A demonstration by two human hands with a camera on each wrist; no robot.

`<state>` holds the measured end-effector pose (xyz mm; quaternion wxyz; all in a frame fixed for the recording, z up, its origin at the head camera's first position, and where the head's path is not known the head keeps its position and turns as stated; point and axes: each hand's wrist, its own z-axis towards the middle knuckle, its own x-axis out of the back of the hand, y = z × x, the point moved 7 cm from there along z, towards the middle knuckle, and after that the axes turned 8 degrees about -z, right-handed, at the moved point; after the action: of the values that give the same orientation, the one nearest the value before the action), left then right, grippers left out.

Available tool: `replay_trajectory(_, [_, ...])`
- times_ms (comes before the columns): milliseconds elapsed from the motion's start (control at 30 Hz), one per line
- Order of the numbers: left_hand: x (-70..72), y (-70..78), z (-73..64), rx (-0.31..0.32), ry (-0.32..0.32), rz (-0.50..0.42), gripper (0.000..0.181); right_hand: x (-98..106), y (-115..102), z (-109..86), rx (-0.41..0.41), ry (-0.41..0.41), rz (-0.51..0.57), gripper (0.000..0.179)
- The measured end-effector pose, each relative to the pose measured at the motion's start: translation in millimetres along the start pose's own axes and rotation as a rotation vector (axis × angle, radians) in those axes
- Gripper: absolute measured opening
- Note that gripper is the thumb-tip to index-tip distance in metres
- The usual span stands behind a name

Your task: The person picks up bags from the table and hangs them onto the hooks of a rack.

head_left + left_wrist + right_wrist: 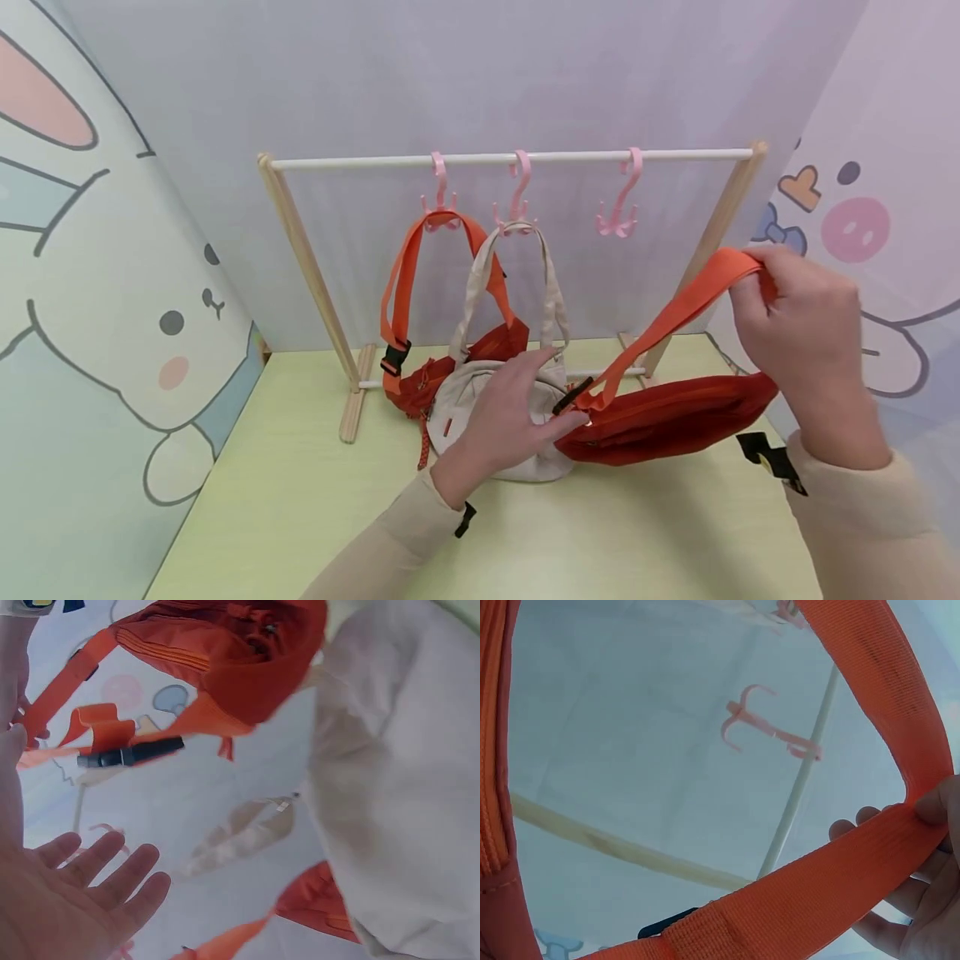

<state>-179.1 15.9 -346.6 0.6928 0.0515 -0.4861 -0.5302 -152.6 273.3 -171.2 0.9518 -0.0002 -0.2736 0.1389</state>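
Observation:
My right hand (810,350) grips the orange strap (675,312) of a red waist bag (667,421), which hangs tilted above the table at the right. In the right wrist view, the thumb (937,802) presses the strap against the fingers. My left hand (502,421) has its fingers extended in front of a cream bag (536,473), thumb near the held bag's strap end. Its palm (67,907) looks bare in the left wrist view, apart from the strap's black buckle (131,754). The cream bag's strap loops over the middle pink hook (521,187).
A wooden rack with a white rail (337,163) stands at the back. Another red bag (408,393) hangs by its orange strap from the left pink hook (440,187), partly behind the cream bag. The right pink hook (618,208) carries nothing. Cartoon-printed walls (150,250) enclose the table (285,500).

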Motion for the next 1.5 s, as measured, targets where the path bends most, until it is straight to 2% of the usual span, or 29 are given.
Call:
replay_trajectory(200, [0.3,25.7,20.9,-0.029,0.036,-0.08,0.086,0,-23,1.1,0.057,0.03,0.003,0.029])
replay_trajectory(433, [-0.3,43.5,40.8,-0.015,0.069,-0.184,0.082,-7,-43,2.0,0.099,0.063,0.03,0.033])
replay_trajectory(633, [-5.3,44.8,61.9,0.059,0.069,-0.329,0.072,-14,-53,4.8,0.134,0.079,0.041,0.036])
replay_trajectory(767, [-6.9,40.5,72.0,0.108,0.068,-0.421,0.055,-19,-53,5.9,0.137,0.075,0.052,0.035])
replay_trajectory(900, [-3.0,38.3,77.3,0.113,0.093,-0.477,0.037,-25,-50,6.9,0.141,0.063,0.061,0.033])
replay_trajectory(1033, [5.2,37.1,79.7,0.109,0.112,-0.479,0.029,-28,-45,7.5,0.132,0.054,0.064,0.032])
replay_trajectory(1233, [21.7,36.8,84.2,0.096,0.128,-0.422,0.027,-33,-35,8.7,0.108,0.036,0.095,0.027])
replay_trajectory(1400, [35.4,38.9,90.6,0.063,0.128,-0.401,0.034,-41,-24,11.2,0.075,0.035,0.173,0.026])
replay_trajectory(1500, [41.9,40.5,95.0,0.039,0.104,-0.392,0.039,-48,-16,12.8,0.044,0.012,0.265,0.032])
